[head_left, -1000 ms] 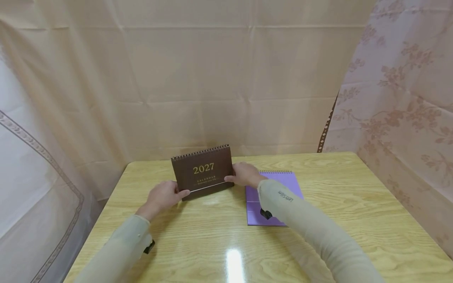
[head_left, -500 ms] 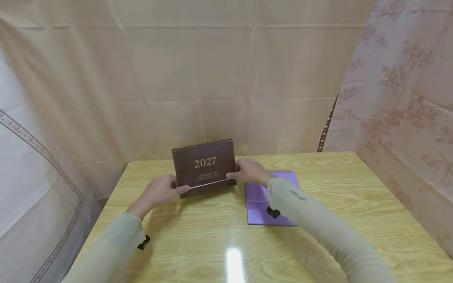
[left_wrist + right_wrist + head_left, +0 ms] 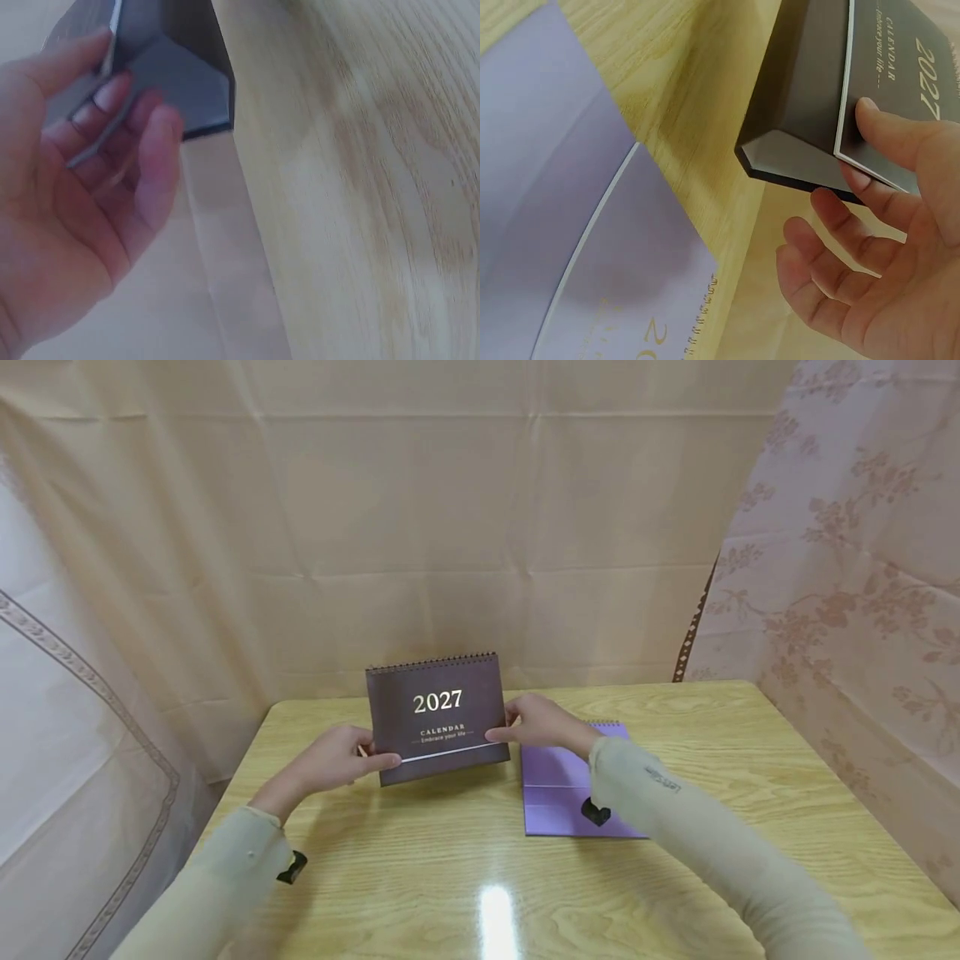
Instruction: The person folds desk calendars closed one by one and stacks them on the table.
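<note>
A dark brown desk calendar (image 3: 438, 714) with gold "2027" lettering and a spiral binding along its top is held between both hands, its cover facing me. My left hand (image 3: 333, 760) pinches its left edge low down, thumb on the front. On the opposite edge my right hand (image 3: 543, 722) does the same, its thumb over the cover's lower right. In the right wrist view the index finger goes behind the cover sheets while the other fingers curl loosely below. A purple spiral calendar (image 3: 555, 810) lies flat on the table, partly hidden under the right forearm.
The wood-grain table (image 3: 420, 877) ends at the back against a beige curtain (image 3: 405, 527). A floral curtain (image 3: 862, 568) hangs along the right side and a whitish one (image 3: 75, 735) along the left. Dark wrist mounts (image 3: 596, 811) sit under both sleeves.
The brown calendar has shifted slightly right and its cover has tipped to face me more. Both hands stay on its edges, the forearms spreading outward.
</note>
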{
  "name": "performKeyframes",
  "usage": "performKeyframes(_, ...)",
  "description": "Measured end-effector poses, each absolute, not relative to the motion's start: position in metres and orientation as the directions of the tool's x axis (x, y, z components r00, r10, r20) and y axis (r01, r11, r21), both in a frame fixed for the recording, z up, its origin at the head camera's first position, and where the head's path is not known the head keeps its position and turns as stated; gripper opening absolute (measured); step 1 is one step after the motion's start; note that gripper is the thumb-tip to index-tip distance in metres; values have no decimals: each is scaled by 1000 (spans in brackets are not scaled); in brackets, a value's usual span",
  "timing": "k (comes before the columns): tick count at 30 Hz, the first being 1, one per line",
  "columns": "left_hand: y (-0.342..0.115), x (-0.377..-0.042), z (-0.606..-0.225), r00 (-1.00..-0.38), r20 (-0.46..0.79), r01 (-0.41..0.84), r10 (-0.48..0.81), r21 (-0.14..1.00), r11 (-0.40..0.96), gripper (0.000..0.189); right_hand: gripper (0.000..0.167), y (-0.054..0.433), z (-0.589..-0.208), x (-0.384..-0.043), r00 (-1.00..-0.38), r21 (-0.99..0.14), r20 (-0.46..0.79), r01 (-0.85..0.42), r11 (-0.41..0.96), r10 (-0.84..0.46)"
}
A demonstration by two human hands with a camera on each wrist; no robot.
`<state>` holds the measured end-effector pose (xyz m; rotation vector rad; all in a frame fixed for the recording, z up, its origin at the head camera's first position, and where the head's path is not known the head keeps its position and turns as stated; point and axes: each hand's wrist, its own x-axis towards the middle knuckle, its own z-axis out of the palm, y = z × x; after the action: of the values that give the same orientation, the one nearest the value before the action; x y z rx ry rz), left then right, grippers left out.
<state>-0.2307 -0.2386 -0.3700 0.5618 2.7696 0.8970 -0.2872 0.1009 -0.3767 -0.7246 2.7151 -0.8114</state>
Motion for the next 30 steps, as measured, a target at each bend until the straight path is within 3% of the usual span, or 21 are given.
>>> performKeyframes(6,-242,-232,-372,-884,-103,265,455,692,671,26,35,107,-376,-281,-842,-638,-122,-339,691,-526)
performKeyframes(17,-248,-237,-376,-865,-191,120,465,821,559,34,34,113,-373,-274,-828,-794,-224,-151,588,-514)
performKeyframes(30,-250,-235,-371,-841,-212,92,497,851,517,46,34,117,-376,-268,-795,-892,-290,22,451,-533)
